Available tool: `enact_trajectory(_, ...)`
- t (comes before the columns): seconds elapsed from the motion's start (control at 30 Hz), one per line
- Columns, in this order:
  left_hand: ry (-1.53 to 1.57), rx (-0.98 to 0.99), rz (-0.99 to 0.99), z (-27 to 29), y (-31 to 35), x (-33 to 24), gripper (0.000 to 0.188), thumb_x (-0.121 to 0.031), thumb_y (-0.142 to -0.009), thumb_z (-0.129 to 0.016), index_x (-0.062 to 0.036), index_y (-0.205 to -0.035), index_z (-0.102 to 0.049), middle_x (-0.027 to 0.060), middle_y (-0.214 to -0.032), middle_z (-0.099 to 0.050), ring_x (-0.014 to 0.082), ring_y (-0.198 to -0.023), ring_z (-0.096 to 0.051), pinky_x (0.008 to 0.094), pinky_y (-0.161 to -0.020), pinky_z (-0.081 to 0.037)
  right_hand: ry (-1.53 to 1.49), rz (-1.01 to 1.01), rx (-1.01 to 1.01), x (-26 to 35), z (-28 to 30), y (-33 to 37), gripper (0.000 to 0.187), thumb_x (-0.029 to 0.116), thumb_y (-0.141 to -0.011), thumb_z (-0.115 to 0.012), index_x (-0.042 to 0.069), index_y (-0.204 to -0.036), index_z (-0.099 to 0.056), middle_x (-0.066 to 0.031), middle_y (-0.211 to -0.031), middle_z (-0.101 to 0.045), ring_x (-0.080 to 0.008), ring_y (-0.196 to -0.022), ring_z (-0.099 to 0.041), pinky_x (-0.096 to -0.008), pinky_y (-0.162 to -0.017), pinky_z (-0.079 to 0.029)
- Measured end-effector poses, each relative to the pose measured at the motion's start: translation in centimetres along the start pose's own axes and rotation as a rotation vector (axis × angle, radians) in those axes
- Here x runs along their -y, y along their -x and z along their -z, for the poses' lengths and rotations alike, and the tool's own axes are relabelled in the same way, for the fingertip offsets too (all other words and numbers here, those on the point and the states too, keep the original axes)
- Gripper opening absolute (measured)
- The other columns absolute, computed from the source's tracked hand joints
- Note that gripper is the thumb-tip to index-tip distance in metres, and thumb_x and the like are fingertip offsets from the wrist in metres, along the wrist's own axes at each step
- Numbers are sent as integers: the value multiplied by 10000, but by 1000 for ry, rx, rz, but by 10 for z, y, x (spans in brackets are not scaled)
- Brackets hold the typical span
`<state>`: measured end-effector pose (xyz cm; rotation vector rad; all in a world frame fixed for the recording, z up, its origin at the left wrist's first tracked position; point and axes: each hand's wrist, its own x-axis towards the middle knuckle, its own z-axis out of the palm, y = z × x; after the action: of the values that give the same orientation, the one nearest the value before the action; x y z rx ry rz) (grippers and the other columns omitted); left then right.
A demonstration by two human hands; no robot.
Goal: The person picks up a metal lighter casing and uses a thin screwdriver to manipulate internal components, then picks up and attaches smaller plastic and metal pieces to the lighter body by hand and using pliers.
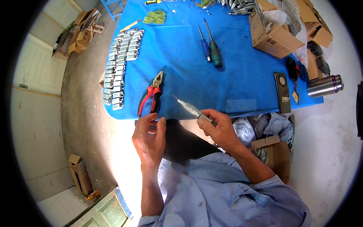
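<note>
Slim silvery part [189,108] in right hand [220,128], fingers closed on its rear end, thin tip up-left over worktop [181,56] edge. Left hand [148,139] empty, fingers loosely curled, partly open, near pliers [156,81] handles.

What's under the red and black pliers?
The blue table cover shows around the pliers, so they seem to be lying on it. The spot right beneath them is covered, so I can't tell if something tiny hides there.
</note>
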<state>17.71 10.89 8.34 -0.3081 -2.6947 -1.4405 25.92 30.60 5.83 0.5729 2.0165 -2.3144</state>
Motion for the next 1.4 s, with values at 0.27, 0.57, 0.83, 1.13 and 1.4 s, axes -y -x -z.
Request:
enact_trajectory(0.27, 90, 72, 49, -10, 10, -2, 198, -142, -931, -740, -8, -1075, -717, 113, -982, -734, 165, -795, -680, 300, -672, -562, 129, 48, -163, -14, -3, 7, 298, 95, -948, -704, -51, -1198, -635, 8, -903, -650, -21, -791, -544, -204, -683, -443)
enact_trajectory(0.57, 64, 124, 32, -13, 12, -5, 172, -114, -926, -740, 1, -1052, -715, 118, -954, -732, 175, -785, -688, 300, -675, -581, 230, 67, -263, -22, 0, 18, 395, 153, -928, -685, -19, -1281, -638, -146, -1060, -720, -146, -822, -667, -281, -705, -521)
enact_trajectory(0.83, 71, 203, 22, -21, 14, -7, 176, -148, -939, -742, -12, -1048, -722, 100, -950, -736, 158, -771, -674, 278, -659, -564, 352, 168, -396, -27, -1, 20, 324, 104, -899, -729, -1, -1201, -675, -149, -1034, -737, -216, -829, -714, -314, -705, -547)
enact_trajectory(1.13, 54, 239, -26, -25, 15, -5, 163, -134, -940, -742, -4, -1034, -714, 77, -900, -722, 125, -729, -642, 251, -628, -522, 471, 318, -456, -32, 0, 16, 310, 56, -846, -775, 12, -1140, -688, -171, -1019, -731, -312, -893, -731, -366, -768, -572)
enact_trajectory(1.4, 31, 267, -21, -30, 14, -11, 157, -121, -937, -743, 1, -1029, -710, 69, -892, -722, 119, -724, -641, 246, -631, -519, 449, 341, -472, -32, 1, 14, 286, 53, -845, -776, 9, -1114, -691, -166, -1003, -729, -308, -876, -729, -363, -753, -568)
